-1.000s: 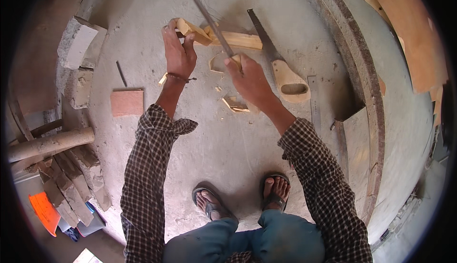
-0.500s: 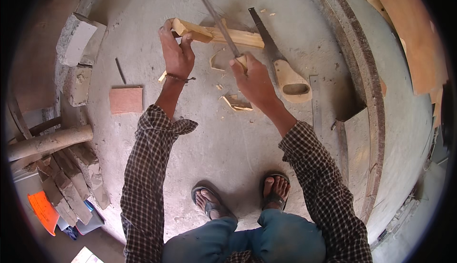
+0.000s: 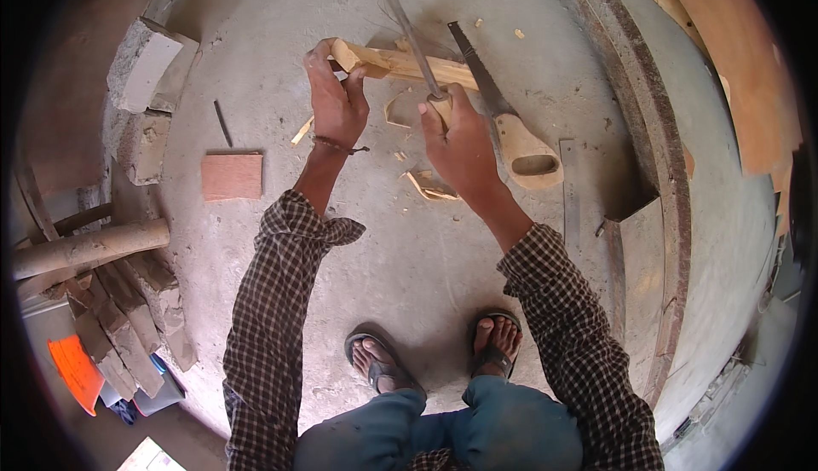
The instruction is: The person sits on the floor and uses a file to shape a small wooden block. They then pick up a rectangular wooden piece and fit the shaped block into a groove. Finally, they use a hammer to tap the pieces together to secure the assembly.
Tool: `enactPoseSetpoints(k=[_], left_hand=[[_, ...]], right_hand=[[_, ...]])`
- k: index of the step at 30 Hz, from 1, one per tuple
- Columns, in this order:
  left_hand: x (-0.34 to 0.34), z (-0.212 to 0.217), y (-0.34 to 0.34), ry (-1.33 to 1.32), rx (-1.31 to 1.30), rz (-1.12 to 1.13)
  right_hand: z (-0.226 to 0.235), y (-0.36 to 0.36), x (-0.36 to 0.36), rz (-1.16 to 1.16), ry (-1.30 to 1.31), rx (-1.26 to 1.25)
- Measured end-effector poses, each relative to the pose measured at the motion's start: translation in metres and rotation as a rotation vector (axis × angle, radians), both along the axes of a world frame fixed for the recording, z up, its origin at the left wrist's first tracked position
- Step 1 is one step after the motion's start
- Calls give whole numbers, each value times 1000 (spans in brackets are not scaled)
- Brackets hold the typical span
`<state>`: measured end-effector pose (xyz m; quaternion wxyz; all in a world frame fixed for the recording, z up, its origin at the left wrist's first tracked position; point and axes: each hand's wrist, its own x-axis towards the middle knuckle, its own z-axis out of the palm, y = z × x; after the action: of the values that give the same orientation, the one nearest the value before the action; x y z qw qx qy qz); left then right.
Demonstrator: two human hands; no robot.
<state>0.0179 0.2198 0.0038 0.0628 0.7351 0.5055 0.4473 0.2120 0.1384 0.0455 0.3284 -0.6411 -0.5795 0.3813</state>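
My left hand (image 3: pixel 338 100) is closed around the near-left end of a pale piece of wood (image 3: pixel 365 57), with the thumb on its near side. In my right hand (image 3: pixel 464 143) is a long, thin metal file (image 3: pixel 406 21), held by its short wooden handle. Its shaft slants up and to the left, crossing over the wood; whether it touches the wood I cannot tell. Just right of the wood's far end, a handsaw (image 3: pixel 511 126) lies on the floor, its wooden grip toward me. Wood chips (image 3: pixel 426 186) are scattered below the wood.
On the floor at left lie a reddish flat wooden piece (image 3: pixel 232 176) and a dark thin rod (image 3: pixel 223 123). A metal ruler (image 3: pixel 570 190) is right of the saw, near a raised curved edge (image 3: pixel 665 147). Concrete blocks (image 3: pixel 149 66) and stacked timber (image 3: pixel 119 322) line the left.
Both hands have shifted slightly to the right, the left one carrying the wood's end with it. The file has moved right along the wood. The whole view has also shifted a little.
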Motion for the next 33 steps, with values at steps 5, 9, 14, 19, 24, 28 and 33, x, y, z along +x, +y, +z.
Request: enactPoseSetpoints(k=[5, 9, 14, 19, 24, 28, 33], left_hand=[[16, -1, 7, -64, -24, -39], [-32, -11, 10, -692, -354, -89], [-33, 29, -37, -1139, -725, -158], [-28, 36, -67, -1305, -821, -340], [1, 56, -84, -1206, -838, -285], [20, 53, -121, -900, -782, -274], [12, 29, -119, -786, -708, -206]], right_hand=[[-93, -14, 11, 40, -233, 31], [-34, -2, 18, 45, 484, -632], [1, -13, 20, -110, 566, -272], [23, -24, -10, 10, 618, -184], [37, -45, -22, -29, 730, -295], [30, -47, -47, -234, 843, -311], [23, -47, -46, -236, 701, -318]])
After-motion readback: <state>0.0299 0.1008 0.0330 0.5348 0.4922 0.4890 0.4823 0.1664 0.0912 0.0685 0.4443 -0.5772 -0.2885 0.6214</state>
